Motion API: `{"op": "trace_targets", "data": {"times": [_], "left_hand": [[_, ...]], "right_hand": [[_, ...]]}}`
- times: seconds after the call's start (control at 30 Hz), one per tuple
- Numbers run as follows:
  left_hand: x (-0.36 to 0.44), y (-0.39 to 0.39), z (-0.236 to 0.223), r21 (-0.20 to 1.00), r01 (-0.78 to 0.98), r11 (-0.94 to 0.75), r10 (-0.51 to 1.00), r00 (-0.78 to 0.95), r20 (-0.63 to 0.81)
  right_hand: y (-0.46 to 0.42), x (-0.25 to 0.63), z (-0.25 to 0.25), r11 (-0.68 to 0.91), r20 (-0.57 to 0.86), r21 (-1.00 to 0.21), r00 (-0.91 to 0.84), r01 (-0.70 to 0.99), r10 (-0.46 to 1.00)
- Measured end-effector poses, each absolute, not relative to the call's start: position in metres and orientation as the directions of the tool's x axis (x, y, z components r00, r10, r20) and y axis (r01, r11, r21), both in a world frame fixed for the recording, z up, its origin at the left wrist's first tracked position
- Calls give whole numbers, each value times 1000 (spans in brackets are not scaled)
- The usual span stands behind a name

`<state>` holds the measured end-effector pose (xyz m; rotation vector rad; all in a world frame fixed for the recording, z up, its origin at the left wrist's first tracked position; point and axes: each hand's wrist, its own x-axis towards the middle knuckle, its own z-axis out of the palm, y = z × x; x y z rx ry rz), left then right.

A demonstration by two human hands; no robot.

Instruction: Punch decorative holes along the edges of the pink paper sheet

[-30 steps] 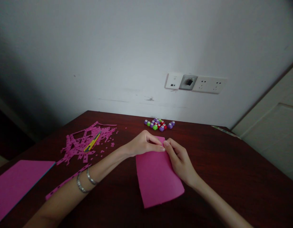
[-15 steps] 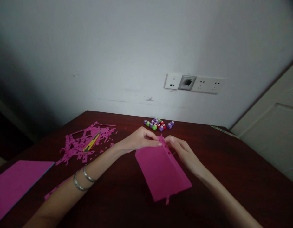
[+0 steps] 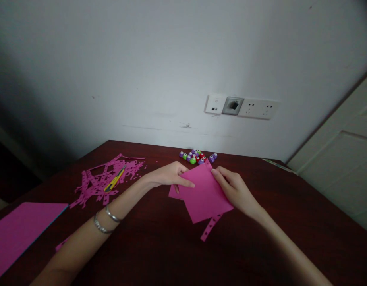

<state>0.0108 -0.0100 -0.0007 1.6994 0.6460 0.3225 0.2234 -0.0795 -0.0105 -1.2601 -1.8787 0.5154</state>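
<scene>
My left hand (image 3: 174, 174) pinches the left side of a pink paper sheet (image 3: 203, 196), thumb lying on its face. A second pink corner (image 3: 175, 194) shows beneath my left fingers; whether it is a separate sheet or a fold I cannot tell. On the right edge, my right hand (image 3: 231, 184) is closed, thumb on top. A pink strip with punched holes (image 3: 211, 227) hangs from behind the sheet, its upper end showing near my right thumb. How far the strip is attached is hidden.
Pink punched scraps (image 3: 95, 182) lie at the left with a yellow box cutter (image 3: 114, 178) on top. Nearer stands a pink stack of sheets (image 3: 25, 226). Several small purple, green and red punches (image 3: 193, 159) sit by the wall. Wall sockets (image 3: 257, 108) are above.
The pink sheet has turned and lifted, its lower edge rising. The punched strip has come into view and swung out below it. My right hand has shifted slightly down along the edge.
</scene>
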Motion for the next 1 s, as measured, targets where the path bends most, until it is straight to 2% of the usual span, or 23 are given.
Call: {"op": "trace_targets", "data": {"times": [0.1,0.23,0.53,0.83,0.93,1.0], "left_hand": [[7,-3,-4,950,281,-134,559,813,-161],[7,-1,-4,959,251,-131,591,797,-128],[5,-2,-1,968,216,-124,625,775,-93],[7,-6,3,971,214,-109,633,768,-98],[5,-5,4,971,211,-112,647,757,-89],[3,-1,3,976,184,-116,695,717,-52]], "right_hand": [[-76,227,-13,450,441,-644,-181,619,879],[-72,227,-20,471,521,-584,-139,661,842],[-73,219,-23,436,575,-563,-47,702,817],[-77,215,-23,392,568,-578,8,715,823],[-78,219,-18,356,524,-622,32,698,851],[-77,225,-14,323,460,-691,48,646,887]]}}
